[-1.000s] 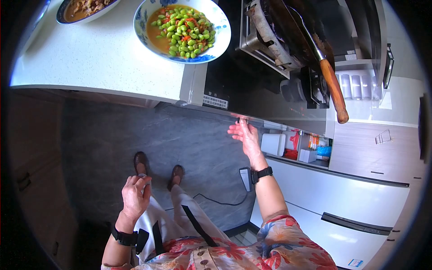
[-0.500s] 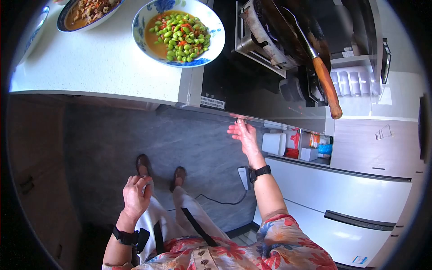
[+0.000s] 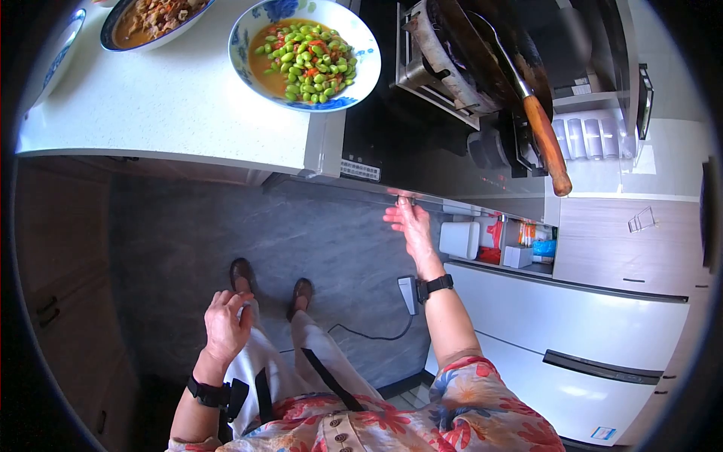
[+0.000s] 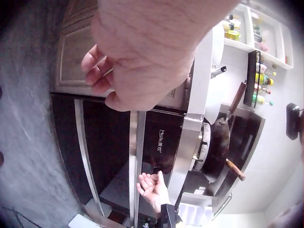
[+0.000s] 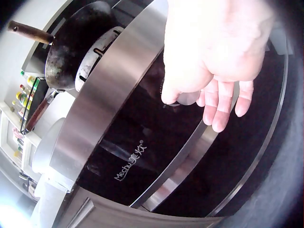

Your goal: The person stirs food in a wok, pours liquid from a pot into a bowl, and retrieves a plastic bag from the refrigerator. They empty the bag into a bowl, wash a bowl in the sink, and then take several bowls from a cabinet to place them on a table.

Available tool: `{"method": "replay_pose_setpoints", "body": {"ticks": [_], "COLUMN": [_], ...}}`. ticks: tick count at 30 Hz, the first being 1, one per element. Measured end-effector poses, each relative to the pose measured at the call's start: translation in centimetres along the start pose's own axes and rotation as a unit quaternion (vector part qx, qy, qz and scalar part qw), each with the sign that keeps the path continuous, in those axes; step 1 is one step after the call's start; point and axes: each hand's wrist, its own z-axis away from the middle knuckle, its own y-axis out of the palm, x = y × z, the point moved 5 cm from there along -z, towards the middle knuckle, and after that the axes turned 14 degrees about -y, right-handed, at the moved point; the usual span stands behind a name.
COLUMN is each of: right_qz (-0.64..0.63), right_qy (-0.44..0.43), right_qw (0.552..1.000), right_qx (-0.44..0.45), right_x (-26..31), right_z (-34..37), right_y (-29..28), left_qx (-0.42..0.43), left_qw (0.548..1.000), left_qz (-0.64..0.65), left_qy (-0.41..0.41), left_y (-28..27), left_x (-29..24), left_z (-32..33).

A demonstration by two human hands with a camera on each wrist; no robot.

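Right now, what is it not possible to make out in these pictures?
Knob: right wrist view, its setting hidden by the right hand.
Sticker: head view, its lower lines too small.
Bowl of brown food: head view, far side cut off by the top edge.
Bottles: left wrist view, their labels too small and blurred.

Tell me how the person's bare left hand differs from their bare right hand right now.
The bare left hand is apart from the glossy black stove panel, while the bare right hand is at it. The left holds nothing; the right pinches a round grey-looking knob. The left hand's fingers curl loosely, while most of the right's look straighter. Both wear a black band at the wrist.
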Motion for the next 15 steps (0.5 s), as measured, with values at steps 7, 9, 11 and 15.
{"method": "replay_pose_setpoints", "body": {"ticks": [7, 9, 11, 15], "right_qz": [0.022, 0.032, 0.026, 0.034], "right_qy": [-0.006, -0.008, -0.009, -0.013], "right_qw": [1.0, 0.999, 1.0, 0.999], "right_qx": [-0.014, -0.017, -0.015, -0.014], "right_x": [-0.06, -0.02, 0.13, 0.29], "right_z": [-0.07, -0.09, -0.04, 0.06], "right_y": [-0.04, -0.09, -0.04, 0.02], "left_qx": [0.0, -0.001, -0.002, 0.003], "left_qw": [1.0, 1.0, 1.0, 1.0], "left_qz": [0.005, 0.006, 0.006, 0.003], "left_qy": [-0.006, -0.006, -0.006, -0.014], "left_y": [-0.12, -0.08, 0.0, 0.14], "left_x": [0.18, 0.28, 0.36, 0.46], "left_z": [0.1, 0.07, 0.1, 0.17]}}
